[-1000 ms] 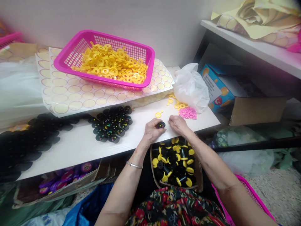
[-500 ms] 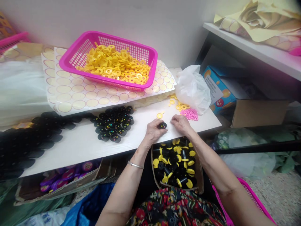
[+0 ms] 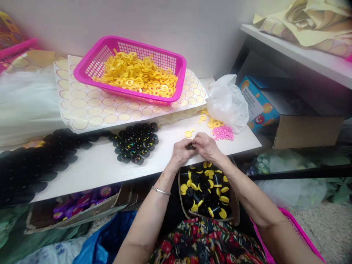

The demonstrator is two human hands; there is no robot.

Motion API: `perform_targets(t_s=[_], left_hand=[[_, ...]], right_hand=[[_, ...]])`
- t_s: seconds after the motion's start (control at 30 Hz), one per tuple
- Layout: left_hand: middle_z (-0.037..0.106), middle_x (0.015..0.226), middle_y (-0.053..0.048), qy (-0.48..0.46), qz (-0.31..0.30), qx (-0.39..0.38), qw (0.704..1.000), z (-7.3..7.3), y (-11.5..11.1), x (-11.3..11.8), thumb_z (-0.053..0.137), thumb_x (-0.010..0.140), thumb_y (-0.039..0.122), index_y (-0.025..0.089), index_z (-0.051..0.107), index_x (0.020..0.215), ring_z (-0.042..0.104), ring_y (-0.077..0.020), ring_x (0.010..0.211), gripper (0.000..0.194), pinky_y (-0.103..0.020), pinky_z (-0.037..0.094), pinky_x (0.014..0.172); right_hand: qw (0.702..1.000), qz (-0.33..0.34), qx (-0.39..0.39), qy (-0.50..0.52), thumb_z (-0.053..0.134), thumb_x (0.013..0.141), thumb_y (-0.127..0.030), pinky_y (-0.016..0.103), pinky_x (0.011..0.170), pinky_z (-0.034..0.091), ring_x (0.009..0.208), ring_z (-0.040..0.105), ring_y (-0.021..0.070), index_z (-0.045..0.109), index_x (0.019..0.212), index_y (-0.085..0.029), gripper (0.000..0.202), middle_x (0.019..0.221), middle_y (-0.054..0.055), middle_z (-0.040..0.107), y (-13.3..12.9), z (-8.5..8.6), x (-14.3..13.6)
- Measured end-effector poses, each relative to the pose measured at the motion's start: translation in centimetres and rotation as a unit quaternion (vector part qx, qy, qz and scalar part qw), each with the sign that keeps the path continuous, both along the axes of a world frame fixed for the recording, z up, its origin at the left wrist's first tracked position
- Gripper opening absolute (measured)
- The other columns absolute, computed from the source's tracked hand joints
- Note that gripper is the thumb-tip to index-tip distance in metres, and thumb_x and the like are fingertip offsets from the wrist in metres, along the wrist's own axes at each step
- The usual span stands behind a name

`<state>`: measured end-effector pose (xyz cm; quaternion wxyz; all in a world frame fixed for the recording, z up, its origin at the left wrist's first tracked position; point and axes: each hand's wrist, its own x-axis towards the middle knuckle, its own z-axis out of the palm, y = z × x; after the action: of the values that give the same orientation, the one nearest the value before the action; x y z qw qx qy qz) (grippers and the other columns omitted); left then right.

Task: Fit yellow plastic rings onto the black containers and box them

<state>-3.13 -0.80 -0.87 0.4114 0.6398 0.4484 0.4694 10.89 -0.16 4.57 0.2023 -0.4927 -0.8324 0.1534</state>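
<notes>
My left hand (image 3: 182, 151) is closed round a small black cup (image 3: 190, 146) near the table's front edge. Over the cup's mouth, my right hand (image 3: 205, 145) has its fingers pinched together; whatever they hold is hidden. A yellow ring with a tab (image 3: 188, 134) lies on the table just beyond my hands. To the right of it is a small heap of pink pieces (image 3: 223, 132), with more yellow rings (image 3: 213, 124) behind. Left of my hands stands a cluster of black cups (image 3: 134, 143) with small coloured bits inside.
A pink basket (image 3: 115, 90) of yellow rings sits on sticker sheets (image 3: 107, 119). A white plastic bag (image 3: 228, 104) and a blue box (image 3: 257, 106) stand at the right. In my lap is a carton (image 3: 236, 209) of black-and-yellow parts. More black pieces (image 3: 35, 165) fill the left.
My right hand has moved left, from beside the pink pieces to the black cup, and now meets my left hand. The left hand keeps its hold on the cup.
</notes>
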Motion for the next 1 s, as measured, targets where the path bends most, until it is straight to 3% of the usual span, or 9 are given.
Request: perform_targets(t_s=[0.53,0.7,0.83,0.93,1.0], left_hand=[[0.065,0.080,0.001,-0.008,-0.002,0.010,1.000,-0.1,0.2,-0.1,0.064,0.059,0.008,0.019,0.069,0.084,0.057,-0.0136,0.075,0.027,-0.025,0.044,0.071],[0.064,0.079,0.000,0.001,0.000,0.002,1.000,-0.2,0.2,0.0,0.067,0.062,0.017,0.019,0.068,0.084,0.057,-0.0135,0.074,0.022,-0.025,0.044,0.068],[0.062,0.077,0.001,-0.003,0.010,-0.008,1.000,0.0,0.2,0.1,0.072,0.058,0.021,0.018,0.068,0.083,0.055,-0.0124,0.071,0.025,-0.024,0.043,0.066],[0.059,0.072,0.002,0.003,0.020,-0.019,1.000,0.2,0.2,0.0,0.073,0.054,0.018,0.017,0.067,0.076,0.053,-0.0114,0.068,0.022,-0.023,0.042,0.064],[0.060,0.074,0.002,-0.007,0.021,-0.029,0.999,0.4,0.1,-0.1,0.072,0.054,0.016,0.017,0.068,0.079,0.054,-0.0114,0.069,0.025,-0.023,0.043,0.065]], right_hand=[[0.995,0.011,-0.022,-0.095,0.045,0.080,-0.012,0.025,0.068,0.036,0.076,0.047,0.0156,0.068,0.087,-0.017,0.024,0.077,0.004,0.052,-0.1,1.1,-0.8],[0.997,0.025,-0.069,0.015,0.049,0.078,-0.013,0.024,0.066,0.038,0.072,0.050,0.0135,0.067,0.076,-0.017,0.018,0.074,0.002,0.053,0.0,1.2,0.0],[0.986,0.005,-0.085,0.145,0.052,0.076,-0.013,0.025,0.072,0.041,0.076,0.054,0.0135,0.066,0.082,-0.016,0.016,0.077,0.001,0.056,1.8,0.2,1.1],[0.995,-0.026,-0.030,0.095,0.054,0.072,-0.012,0.029,0.077,0.041,0.085,0.052,0.0172,0.066,0.090,-0.016,0.022,0.089,0.005,0.057,4.0,-0.8,1.4],[1.000,0.003,-0.010,0.024,0.057,0.070,-0.013,0.032,0.079,0.039,0.093,0.048,0.0203,0.065,0.101,-0.018,0.033,0.102,0.006,0.056,5.4,-1.2,1.2]])
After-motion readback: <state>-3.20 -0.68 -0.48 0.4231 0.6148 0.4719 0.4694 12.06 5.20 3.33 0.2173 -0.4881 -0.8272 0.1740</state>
